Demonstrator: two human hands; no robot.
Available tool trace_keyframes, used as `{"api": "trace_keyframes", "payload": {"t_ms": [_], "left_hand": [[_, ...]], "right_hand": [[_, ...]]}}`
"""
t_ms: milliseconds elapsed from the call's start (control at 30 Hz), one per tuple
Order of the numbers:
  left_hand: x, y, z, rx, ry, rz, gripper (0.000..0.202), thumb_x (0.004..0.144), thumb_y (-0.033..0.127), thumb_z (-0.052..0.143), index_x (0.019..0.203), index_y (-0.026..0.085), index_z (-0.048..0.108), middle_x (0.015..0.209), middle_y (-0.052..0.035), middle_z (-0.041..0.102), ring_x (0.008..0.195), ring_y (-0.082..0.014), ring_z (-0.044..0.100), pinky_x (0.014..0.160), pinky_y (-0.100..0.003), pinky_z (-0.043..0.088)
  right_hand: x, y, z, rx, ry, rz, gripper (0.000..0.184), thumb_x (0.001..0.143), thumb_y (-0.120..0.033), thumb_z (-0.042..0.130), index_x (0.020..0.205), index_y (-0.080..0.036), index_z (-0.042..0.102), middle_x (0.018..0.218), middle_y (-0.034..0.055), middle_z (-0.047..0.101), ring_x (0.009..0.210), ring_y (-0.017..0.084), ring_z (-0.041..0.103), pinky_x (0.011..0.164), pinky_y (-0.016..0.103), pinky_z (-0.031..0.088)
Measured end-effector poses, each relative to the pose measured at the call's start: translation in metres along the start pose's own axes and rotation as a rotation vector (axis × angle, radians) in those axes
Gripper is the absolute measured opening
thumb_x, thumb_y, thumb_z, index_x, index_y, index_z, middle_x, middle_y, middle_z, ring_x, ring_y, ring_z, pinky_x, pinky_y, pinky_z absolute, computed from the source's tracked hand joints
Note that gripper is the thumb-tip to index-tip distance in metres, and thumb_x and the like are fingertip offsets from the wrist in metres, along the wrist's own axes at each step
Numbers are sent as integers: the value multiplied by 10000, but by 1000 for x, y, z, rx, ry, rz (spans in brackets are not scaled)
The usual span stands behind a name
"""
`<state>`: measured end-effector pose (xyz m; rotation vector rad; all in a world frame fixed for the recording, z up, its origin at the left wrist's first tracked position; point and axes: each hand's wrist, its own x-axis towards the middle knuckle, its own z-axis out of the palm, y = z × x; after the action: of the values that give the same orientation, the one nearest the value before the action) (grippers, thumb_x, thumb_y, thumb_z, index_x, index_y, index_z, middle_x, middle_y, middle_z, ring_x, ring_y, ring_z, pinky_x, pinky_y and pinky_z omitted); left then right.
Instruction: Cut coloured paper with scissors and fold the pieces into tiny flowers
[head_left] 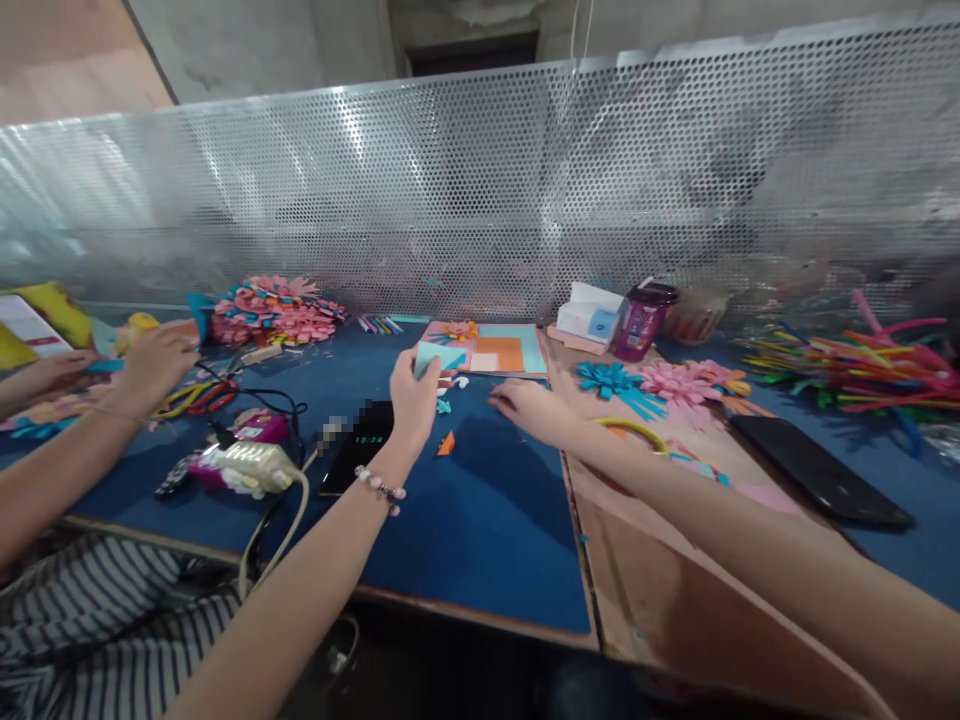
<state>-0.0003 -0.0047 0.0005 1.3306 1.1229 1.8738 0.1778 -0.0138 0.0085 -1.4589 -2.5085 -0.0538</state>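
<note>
My left hand (411,405), with a beaded bracelet at the wrist, is closed on a folded piece of light blue paper (441,353). My right hand (529,408) hovers over the blue table to the right, its fingers curled together; whatever may be between them is hidden. Just beyond both hands lies a stack of paper with an orange sheet (501,352) and a light blue sheet (532,345). On the tabletop between my hands are a small orange paper scrap (447,443), a teal scrap (444,407) and a small white piece (462,382).
At left, a co-worker's hand (154,355) works with paper near a pink pile of paper flowers (277,310). A phone (360,450) and cables lie beside my left arm. Rightward are a purple cup (643,320), paper flowers (679,385), another phone (817,470) and colourful strips (862,350).
</note>
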Motion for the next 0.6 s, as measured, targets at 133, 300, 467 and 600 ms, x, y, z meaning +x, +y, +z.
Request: {"api": "trace_keyframes", "payload": {"t_ms": [133,300,467,600], "left_hand": [[-8,-3,11,16,-36,-50,149,772,273,558,871,162,554,814,-46,620,711,-161,658,563,-246,536],[-17,-10,18,62,-58,-90,138,756,271,564,829,153,565,772,-44,627,686,-151,645,546,-230,507],[-9,-17,14,71,52,-29,180,776,313,543,876,164,557,743,-18,612,647,-132,621,555,-227,488],[2,-25,8,175,172,-22,161,768,314,542,808,159,549,689,-3,590,607,-119,592,537,-216,456]], "right_hand": [[-31,25,-6,-41,1,-19,293,934,-238,371,923,-139,647,954,113,655,908,180,610,804,252,413],[-49,30,-1,-79,14,-33,271,928,-254,387,929,-140,634,946,116,644,888,188,605,779,261,414],[-25,22,1,-80,53,-56,269,930,-242,374,959,-150,624,961,118,627,920,195,582,797,276,405],[30,13,16,-54,103,-64,239,870,-218,495,1059,-120,603,1063,142,585,1052,229,503,894,313,365]]}}
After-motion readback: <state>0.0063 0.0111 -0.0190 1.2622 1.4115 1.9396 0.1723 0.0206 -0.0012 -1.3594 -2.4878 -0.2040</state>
